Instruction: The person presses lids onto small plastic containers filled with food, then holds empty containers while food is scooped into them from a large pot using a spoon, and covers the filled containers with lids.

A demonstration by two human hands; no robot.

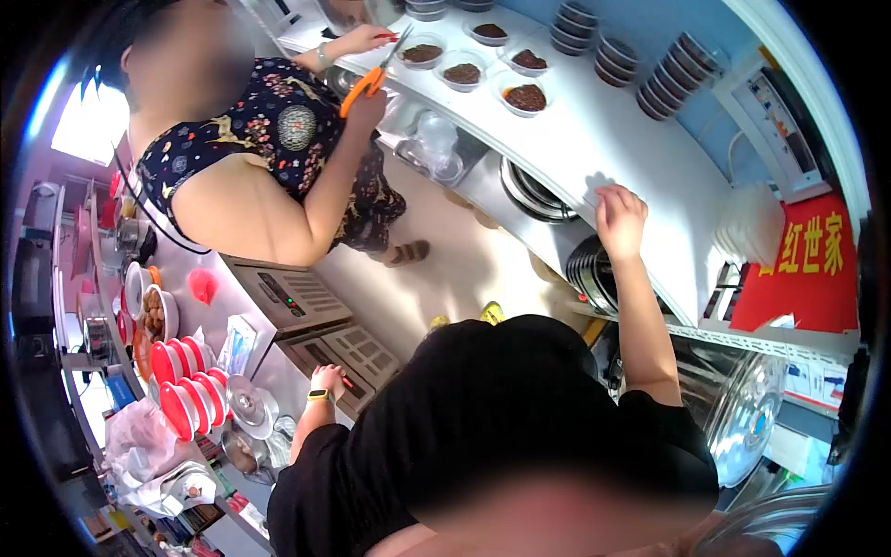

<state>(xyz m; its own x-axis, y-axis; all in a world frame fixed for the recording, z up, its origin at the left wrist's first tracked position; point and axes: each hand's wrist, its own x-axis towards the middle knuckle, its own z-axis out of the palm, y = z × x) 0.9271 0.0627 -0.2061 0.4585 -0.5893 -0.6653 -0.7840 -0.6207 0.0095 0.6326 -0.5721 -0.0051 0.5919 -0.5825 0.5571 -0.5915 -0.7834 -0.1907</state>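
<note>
My right hand (620,221) is over the edge of the white counter (617,121), fingers apart and slightly bent, holding nothing visible. My left hand (327,380), below a yellow-cased wristwatch (318,395), is beside a grey-brown appliance (355,359). Its fingers look loose; a small red spot by them is too small to name. On the counter several clear bowls hold dark brown sauce, the nearest bowl (525,97) among them. A co-worker (278,130) in a patterned dress holds orange-handled scissors (364,90), blades up beside the bowls; the co-worker's other hand (367,38) is near them.
Stacks of dark-filled tubs (677,76) line the counter's back. Pots (594,274) sit below it. At right are stacked white lids (750,223), a red sign (803,265) and a large metal vessel (742,408). The left table holds red-and-white containers (193,401) and plastic bags (139,441).
</note>
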